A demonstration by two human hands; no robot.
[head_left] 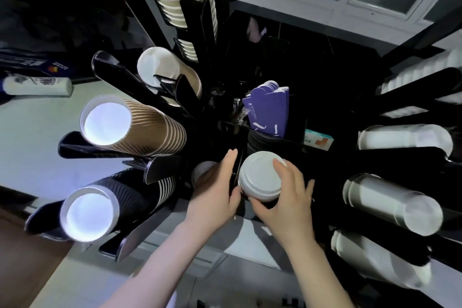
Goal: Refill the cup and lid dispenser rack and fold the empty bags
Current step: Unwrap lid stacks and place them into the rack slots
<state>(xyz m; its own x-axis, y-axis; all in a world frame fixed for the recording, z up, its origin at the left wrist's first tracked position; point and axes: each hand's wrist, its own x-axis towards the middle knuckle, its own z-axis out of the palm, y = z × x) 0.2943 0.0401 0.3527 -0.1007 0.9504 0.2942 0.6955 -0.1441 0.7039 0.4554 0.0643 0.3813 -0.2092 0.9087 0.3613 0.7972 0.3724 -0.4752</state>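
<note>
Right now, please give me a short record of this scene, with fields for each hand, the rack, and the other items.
right hand: grips the stack of white lids at a black rack slot
left hand: rests on the slot divider beside the lids
rack left: brown cups, black cups
rack right: white lid stacks
middle: purple sleeves

A café or takeaway drinks counter, by the look of the black dispenser rack [160, 175] loaded with stacked paper cups [140, 130], white lids [405, 140] and purple cup sleeves [268, 107] on a pale table [37, 132].
</note>
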